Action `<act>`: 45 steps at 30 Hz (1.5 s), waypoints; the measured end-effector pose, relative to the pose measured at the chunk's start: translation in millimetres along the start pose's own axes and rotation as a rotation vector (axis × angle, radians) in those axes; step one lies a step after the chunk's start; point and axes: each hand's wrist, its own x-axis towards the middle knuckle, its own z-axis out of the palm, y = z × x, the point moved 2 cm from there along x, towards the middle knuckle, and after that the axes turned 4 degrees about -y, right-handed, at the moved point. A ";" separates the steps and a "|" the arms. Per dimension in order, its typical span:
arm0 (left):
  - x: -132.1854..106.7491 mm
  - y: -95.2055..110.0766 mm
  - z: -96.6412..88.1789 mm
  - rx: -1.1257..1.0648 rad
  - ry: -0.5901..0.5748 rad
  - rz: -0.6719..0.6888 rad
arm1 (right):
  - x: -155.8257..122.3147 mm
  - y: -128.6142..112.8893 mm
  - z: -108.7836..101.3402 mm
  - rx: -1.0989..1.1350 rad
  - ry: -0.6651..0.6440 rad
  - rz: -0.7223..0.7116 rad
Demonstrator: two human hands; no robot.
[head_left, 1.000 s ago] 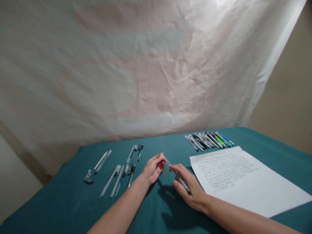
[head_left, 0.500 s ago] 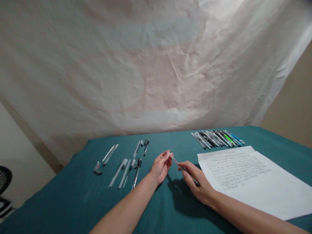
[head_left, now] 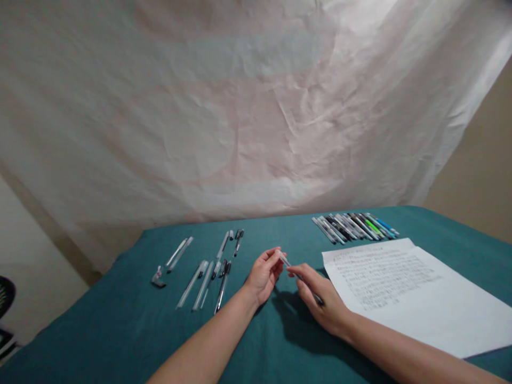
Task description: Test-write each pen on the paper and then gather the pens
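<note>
Between my two hands is a slim clear pen (head_left: 284, 260) with a dark end, held slantwise above the cloth. My left hand (head_left: 264, 277) pinches its far tip between thumb and fingers; exactly what part lies under those fingertips is hidden. Closed around the pen's body is my right hand (head_left: 322, 298), with the dark end showing by the palm. To the left of my left hand lie clear pen barrels (head_left: 191, 285), small dark-and-clear caps and a black-capped pen (head_left: 223, 285).
A green cloth (head_left: 120, 330) covers the table. Handwritten white sheets (head_left: 440, 309) lie right of my right hand. Behind them is a row of several pens (head_left: 352, 228), one bright green. At far left are two slim pen pieces (head_left: 180, 253) and an eraser-like object (head_left: 158, 278).
My right hand has shifted slightly left along with the pen, so the gap between my hands is a little smaller. My left hand keeps its pinch.
</note>
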 end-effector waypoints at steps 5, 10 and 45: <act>-2.9 0.2 4.2 0.030 -0.004 0.026 | 0.2 -1.2 1.0 0.017 0.006 -0.017; -5.6 -1.0 8.8 0.051 -0.038 0.023 | -1.3 -3.3 0.6 -0.022 -0.009 -0.019; -3.7 7.3 3.4 0.087 0.129 0.195 | 14.6 -13.6 -10.1 -0.184 -0.078 0.059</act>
